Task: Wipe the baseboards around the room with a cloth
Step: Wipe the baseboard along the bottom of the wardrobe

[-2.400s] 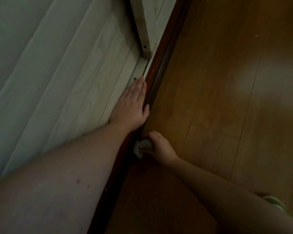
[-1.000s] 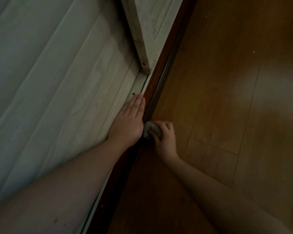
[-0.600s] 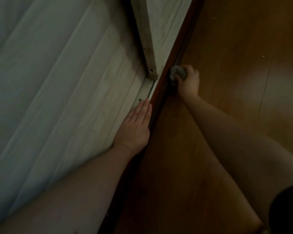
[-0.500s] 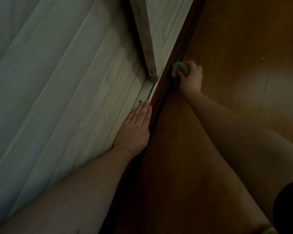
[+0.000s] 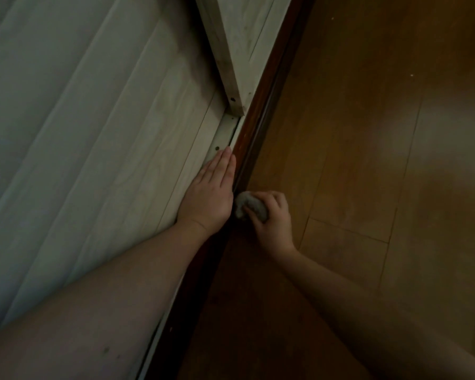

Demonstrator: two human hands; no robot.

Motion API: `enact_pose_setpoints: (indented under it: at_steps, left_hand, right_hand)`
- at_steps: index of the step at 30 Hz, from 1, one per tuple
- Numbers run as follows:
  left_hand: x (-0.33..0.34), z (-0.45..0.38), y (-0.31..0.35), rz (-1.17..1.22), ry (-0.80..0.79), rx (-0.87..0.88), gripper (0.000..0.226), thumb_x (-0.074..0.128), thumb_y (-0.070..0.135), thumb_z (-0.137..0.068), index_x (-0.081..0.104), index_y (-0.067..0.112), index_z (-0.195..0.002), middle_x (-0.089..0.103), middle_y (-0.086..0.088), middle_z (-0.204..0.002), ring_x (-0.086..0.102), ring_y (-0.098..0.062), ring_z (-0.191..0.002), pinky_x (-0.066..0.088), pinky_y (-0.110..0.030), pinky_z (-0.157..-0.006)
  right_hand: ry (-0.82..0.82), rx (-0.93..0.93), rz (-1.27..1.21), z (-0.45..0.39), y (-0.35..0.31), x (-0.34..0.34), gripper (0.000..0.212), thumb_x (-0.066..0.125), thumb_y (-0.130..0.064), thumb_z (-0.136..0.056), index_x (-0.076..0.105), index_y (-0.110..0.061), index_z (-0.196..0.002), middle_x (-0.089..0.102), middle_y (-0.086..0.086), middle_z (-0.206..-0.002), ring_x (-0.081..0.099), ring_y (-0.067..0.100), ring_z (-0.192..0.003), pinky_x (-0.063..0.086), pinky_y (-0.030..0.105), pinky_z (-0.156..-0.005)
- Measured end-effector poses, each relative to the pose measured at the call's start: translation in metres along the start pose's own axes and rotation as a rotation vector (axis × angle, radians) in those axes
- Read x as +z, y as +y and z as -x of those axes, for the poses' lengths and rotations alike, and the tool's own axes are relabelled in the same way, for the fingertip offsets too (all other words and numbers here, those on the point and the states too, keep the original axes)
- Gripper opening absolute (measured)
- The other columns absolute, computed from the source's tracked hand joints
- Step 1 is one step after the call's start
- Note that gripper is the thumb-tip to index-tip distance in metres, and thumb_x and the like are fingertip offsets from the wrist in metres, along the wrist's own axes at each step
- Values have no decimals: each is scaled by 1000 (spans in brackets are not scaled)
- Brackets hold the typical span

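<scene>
Baseboard wiping, dim room, head view.
Pale panelled wall (image 5: 99, 138); wood floor (image 5: 368, 160); dark baseboard (image 5: 255, 124) between them. Left hand (image 5: 210, 193) laid flat on wall, fingers straight, grip wide. Right hand (image 5: 272, 220) curled, grip holding wadded grey cloth (image 5: 248, 208) pressed against baseboard just beside left hand.

2 hands – left hand (image 5: 209, 196), right hand (image 5: 272, 223) – 1 cloth (image 5: 251, 209), 1 baseboard (image 5: 255, 124).

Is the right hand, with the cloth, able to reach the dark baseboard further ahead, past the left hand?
Probably yes. The right hand holds the cloth against the baseboard; the left hand rests flat on the pale panel beside it, and the strip ahead looks free.
</scene>
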State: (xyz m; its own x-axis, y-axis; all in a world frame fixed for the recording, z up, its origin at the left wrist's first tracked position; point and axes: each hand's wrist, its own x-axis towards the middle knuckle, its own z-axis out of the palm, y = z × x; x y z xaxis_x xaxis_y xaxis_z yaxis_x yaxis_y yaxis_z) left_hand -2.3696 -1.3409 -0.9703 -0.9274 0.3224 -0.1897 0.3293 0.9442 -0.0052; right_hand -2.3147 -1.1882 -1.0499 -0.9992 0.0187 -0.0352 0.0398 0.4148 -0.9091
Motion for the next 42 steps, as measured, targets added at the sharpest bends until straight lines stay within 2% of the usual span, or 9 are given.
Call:
enact_pose_setpoints:
  at_steps: [5,11,15,19,24,30,35,39,42]
  left_hand:
    - [2,1,-1,21,11,8,63,16,30,-101,4,7,-157,-1,-10,-167,-3,-20,-154,8,-38,-125]
    - [3,2,-1,23,17,18,63,17,29,-99,5,7,-158,0,-10,-167,-3,-20,-154,0,-34,-125]
    - [4,2,-1,51,53,37,61,20,25,-100,12,4,-157,7,-13,-166,4,-23,-154,6,-36,-125]
    - [3,2,-1,59,50,45,62,14,26,-98,11,3,-156,10,-14,-165,7,-23,-153,6,-37,-125]
    - [3,1,-1,41,59,51,62,16,25,-98,15,1,-155,13,-15,-164,9,-24,-153,9,-38,-125]
    - [3,2,-1,34,47,47,60,16,23,-99,11,3,-156,9,-14,-165,5,-23,-153,6,-38,-125]
    - [3,1,-2,28,7,27,62,18,26,-100,3,7,-157,0,-10,-167,-4,-19,-153,1,-36,-125]
    - [3,0,-2,15,17,27,63,15,30,-100,3,7,-157,0,-10,-167,-3,-19,-153,4,-36,-125]
    - [5,2,-1,-3,46,13,64,20,32,-102,2,5,-158,-2,-11,-167,-1,-20,-154,7,-36,-125]
  right_hand:
    - [-69,-40,52,-19,-23,1,38,72,-16,-86,61,-23,-121,47,-3,-119,42,12,-114,33,18,-95]
    - [-49,9,119,-91,-26,-25,36,67,-12,-87,58,-26,-119,46,-1,-126,41,17,-122,37,31,-102]
    - [21,63,162,-161,-25,-44,32,65,-12,-89,60,-22,-119,47,5,-126,45,25,-120,41,39,-104]
    - [63,109,225,-215,-27,-60,32,61,-10,-91,58,-17,-122,47,12,-129,45,31,-121,40,39,-105]
    - [115,190,207,-257,-35,-74,34,59,-14,-95,54,-17,-128,44,11,-134,43,29,-126,39,40,-110]
    - [165,187,143,-231,-24,-77,37,61,-17,-94,55,-16,-130,46,11,-132,46,28,-122,42,41,-106]
    - [89,174,114,-175,5,-74,40,65,-21,-92,55,-19,-131,47,9,-128,47,28,-121,42,43,-105]
    - [45,125,86,-139,17,-70,41,67,-27,-91,55,-22,-130,50,-1,-122,49,14,-111,41,27,-95]
    - [5,63,101,-117,23,-67,40,68,-31,-90,56,-21,-128,51,-3,-117,47,6,-104,36,21,-88]
